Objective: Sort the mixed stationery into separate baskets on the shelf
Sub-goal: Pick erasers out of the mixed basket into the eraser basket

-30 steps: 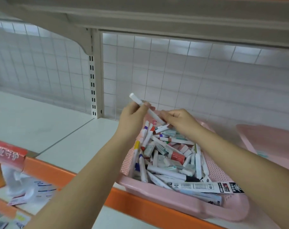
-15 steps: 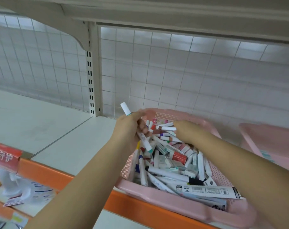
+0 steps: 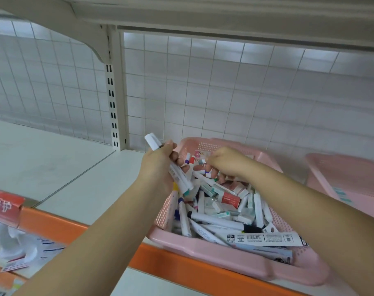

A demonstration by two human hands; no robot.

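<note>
Left hand is clenched round a bundle of white markers. One white capped end pokes up past the thumb. The other ends stick out below the palm, a teal tip lowest. The bundle is tilted, top end away and left, and sits over the basket's left wall.

Right hand is just beside the left, palm down, fingers curled into the pile. Its fingertips sit among small coloured caps, and I can't tell if it's gripping anything.

Pile of mixed stationery lies under both hands and on the near side of them, filling the pink basket. It is mostly white markers with coloured caps, plus small white boxes. A red-and-white box is just below the right hand. A long barcode pack lies across the near end, beside the right forearm.

The basket sits on the white shelf, its near rim at the orange edge strip. A second pink basket is right of the right forearm, apart from the first.

Past the hands is a wire grid back panel, with a slotted upright beyond the left hand. A red label is on the strip, well left of the left forearm. Below it are white packets on a lower level, blurred.
</note>
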